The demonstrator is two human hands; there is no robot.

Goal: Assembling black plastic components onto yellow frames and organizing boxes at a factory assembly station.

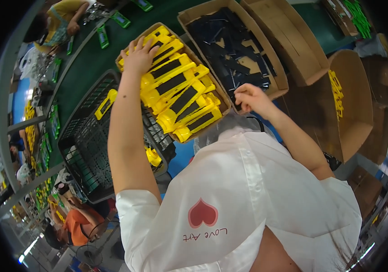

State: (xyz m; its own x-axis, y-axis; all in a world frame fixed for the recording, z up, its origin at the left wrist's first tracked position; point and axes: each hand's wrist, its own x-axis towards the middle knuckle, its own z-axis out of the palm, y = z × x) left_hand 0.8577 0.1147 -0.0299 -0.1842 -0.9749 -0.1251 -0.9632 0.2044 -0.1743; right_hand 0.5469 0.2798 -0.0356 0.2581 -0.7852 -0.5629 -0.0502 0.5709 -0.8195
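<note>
My left hand (138, 56) rests on the far left end of a cardboard box (224, 109) full of yellow plastic parts (169, 85) with black panels. Its fingers are spread over the parts at that end. Right of this box stands another carton (281, 93) holding loose flat black pieces (221, 38). My right hand (251, 98) is at that carton's near left corner, fingers curled and pinched together. Something dark shows beside its fingertips, but I cannot make out whether it is held.
A black plastic basket (92, 136) stands at left, a yellow part (106, 104) on its rim. More cardboard boxes (289, 38) stand at right, one with yellow pieces (336, 93). Green items (103, 36) lie along the green table (83, 56). Other people (74, 224) sit at left.
</note>
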